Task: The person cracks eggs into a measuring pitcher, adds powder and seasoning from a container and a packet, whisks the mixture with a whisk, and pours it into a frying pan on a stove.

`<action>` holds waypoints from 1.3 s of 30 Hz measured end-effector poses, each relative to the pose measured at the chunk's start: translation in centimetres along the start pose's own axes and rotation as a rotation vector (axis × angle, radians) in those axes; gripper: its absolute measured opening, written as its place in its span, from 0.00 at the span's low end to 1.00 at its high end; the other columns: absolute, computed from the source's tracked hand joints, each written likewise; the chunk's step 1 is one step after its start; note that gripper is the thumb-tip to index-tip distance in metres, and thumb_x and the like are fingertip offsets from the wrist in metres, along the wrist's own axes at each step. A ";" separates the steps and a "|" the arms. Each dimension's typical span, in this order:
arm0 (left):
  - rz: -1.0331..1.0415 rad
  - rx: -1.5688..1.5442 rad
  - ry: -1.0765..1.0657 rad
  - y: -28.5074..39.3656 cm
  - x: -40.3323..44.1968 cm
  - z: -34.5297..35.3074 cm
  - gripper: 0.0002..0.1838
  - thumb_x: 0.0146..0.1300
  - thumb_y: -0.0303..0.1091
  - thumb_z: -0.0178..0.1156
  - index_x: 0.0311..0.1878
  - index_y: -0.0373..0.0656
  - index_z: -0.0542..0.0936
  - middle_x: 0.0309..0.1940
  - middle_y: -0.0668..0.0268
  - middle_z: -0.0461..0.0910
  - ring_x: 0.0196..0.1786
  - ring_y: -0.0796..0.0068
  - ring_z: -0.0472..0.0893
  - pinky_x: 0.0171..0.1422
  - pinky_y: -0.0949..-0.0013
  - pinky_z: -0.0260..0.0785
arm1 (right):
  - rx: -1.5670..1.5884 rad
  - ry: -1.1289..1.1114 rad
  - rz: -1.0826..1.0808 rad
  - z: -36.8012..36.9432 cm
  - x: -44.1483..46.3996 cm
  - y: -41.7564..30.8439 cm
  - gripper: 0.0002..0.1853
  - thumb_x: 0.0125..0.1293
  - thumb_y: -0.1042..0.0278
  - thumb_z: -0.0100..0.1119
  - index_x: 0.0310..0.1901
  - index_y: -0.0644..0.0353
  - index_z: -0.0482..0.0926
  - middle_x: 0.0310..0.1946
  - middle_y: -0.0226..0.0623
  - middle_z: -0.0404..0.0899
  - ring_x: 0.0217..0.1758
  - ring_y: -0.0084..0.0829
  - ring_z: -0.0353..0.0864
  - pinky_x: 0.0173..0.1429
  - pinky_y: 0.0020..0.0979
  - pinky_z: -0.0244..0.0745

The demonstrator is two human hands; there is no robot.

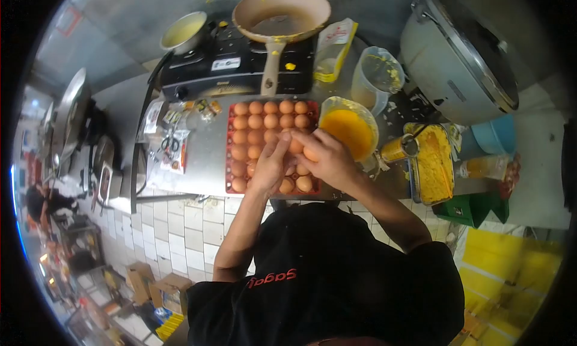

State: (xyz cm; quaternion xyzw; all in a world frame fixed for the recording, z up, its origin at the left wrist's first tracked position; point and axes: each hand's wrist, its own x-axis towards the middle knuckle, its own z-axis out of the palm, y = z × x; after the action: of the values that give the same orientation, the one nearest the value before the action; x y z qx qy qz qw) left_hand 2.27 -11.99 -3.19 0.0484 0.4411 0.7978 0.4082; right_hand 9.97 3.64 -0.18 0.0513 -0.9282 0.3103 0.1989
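Note:
Both of my hands are over a red tray (229, 166) filled with rows of brown eggs (255, 107). My left hand (273, 166) is near the middle of the tray, its fingers bent toward my right hand; what it holds, if anything, is hidden. An egg (311, 154) shows at the fingers of my right hand (330, 160), which are curled around it. Just right of the tray sits a clear bowl (375, 130) of bright orange-yellow liquid egg (348, 130).
Behind the tray, a pan (281, 12) and a small pot (183, 32) sit on a black stove (240, 75). To the right are a plastic jug (374, 81), a large cooker (451, 57), and a tray of yellow food (434, 160). Small packets and scissors (170, 144) lie left.

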 end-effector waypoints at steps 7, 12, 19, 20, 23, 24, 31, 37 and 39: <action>-0.011 -0.129 -0.078 -0.3 4.9 7.9 0.15 0.74 0.41 0.48 0.57 0.45 0.68 0.48 0.65 0.73 0.42 0.73 0.75 0.45 0.70 0.72 | 0.237 0.490 0.254 -7.6 -1.3 2.6 0.21 0.62 0.72 0.66 0.56 0.63 0.74 0.45 0.47 0.77 0.49 0.43 0.80 0.55 0.39 0.75; -0.021 -0.041 -0.056 -1.9 6.7 10.6 0.13 0.76 0.41 0.45 0.54 0.46 0.72 0.46 0.67 0.77 0.48 0.75 0.79 0.48 0.69 0.74 | -0.020 0.408 0.090 -6.3 -1.7 3.7 0.22 0.66 0.73 0.61 0.59 0.65 0.68 0.49 0.53 0.72 0.51 0.51 0.77 0.53 0.42 0.74; -0.082 -0.055 -0.165 -2.5 7.5 9.8 0.13 0.76 0.41 0.45 0.54 0.45 0.72 0.47 0.66 0.78 0.45 0.73 0.80 0.45 0.68 0.76 | 0.006 0.371 0.082 -6.5 -2.1 4.1 0.20 0.67 0.71 0.60 0.59 0.65 0.68 0.49 0.53 0.73 0.51 0.52 0.76 0.55 0.42 0.73; -0.083 -0.057 -0.162 -2.4 7.7 9.6 0.13 0.76 0.41 0.45 0.53 0.45 0.72 0.46 0.65 0.78 0.44 0.73 0.81 0.43 0.68 0.76 | 0.010 0.386 0.130 -6.5 -2.3 4.7 0.19 0.68 0.70 0.61 0.58 0.64 0.70 0.49 0.51 0.75 0.52 0.49 0.78 0.55 0.40 0.74; -0.149 -0.060 -0.146 -1.3 7.4 8.6 0.12 0.76 0.40 0.46 0.53 0.45 0.72 0.46 0.65 0.78 0.42 0.73 0.80 0.40 0.71 0.76 | 0.145 0.298 0.186 -8.4 -2.2 4.8 0.19 0.68 0.68 0.62 0.57 0.63 0.71 0.49 0.50 0.78 0.53 0.45 0.80 0.57 0.37 0.74; -0.170 -0.063 -0.174 -0.9 7.3 8.5 0.11 0.76 0.39 0.48 0.51 0.44 0.72 0.47 0.65 0.77 0.41 0.74 0.79 0.37 0.73 0.75 | 0.204 0.207 0.233 -8.9 -2.2 5.0 0.21 0.67 0.67 0.66 0.57 0.63 0.72 0.51 0.44 0.80 0.53 0.35 0.81 0.58 0.33 0.75; -0.188 0.332 -0.283 0.6 6.8 8.7 0.18 0.69 0.34 0.54 0.60 0.45 0.67 0.48 0.66 0.76 0.42 0.77 0.77 0.42 0.74 0.74 | 0.467 -0.053 0.306 -9.4 -1.5 7.5 0.19 0.58 0.68 0.72 0.50 0.63 0.80 0.43 0.38 0.86 0.45 0.25 0.83 0.52 0.29 0.78; 0.615 0.976 -0.315 -0.7 8.3 7.5 0.23 0.57 0.24 0.65 0.57 0.38 0.74 0.48 0.62 0.79 0.44 0.75 0.81 0.48 0.70 0.76 | 0.308 0.260 0.392 -7.4 -2.7 7.7 0.19 0.53 0.68 0.74 0.47 0.61 0.81 0.39 0.41 0.86 0.42 0.28 0.85 0.49 0.30 0.79; 0.639 1.062 -0.269 -1.0 8.2 7.6 0.20 0.56 0.24 0.66 0.53 0.36 0.76 0.46 0.60 0.81 0.44 0.74 0.82 0.48 0.70 0.76 | 0.266 0.275 0.425 -7.0 -3.1 7.6 0.20 0.53 0.68 0.74 0.47 0.61 0.81 0.40 0.41 0.86 0.42 0.29 0.85 0.49 0.31 0.79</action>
State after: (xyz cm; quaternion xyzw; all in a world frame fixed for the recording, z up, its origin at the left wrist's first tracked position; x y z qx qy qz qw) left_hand 0.81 -0.98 -1.63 0.4736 0.6853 0.5396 0.1220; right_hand 13.50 13.82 -0.48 -0.1615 -0.8336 0.4680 0.2448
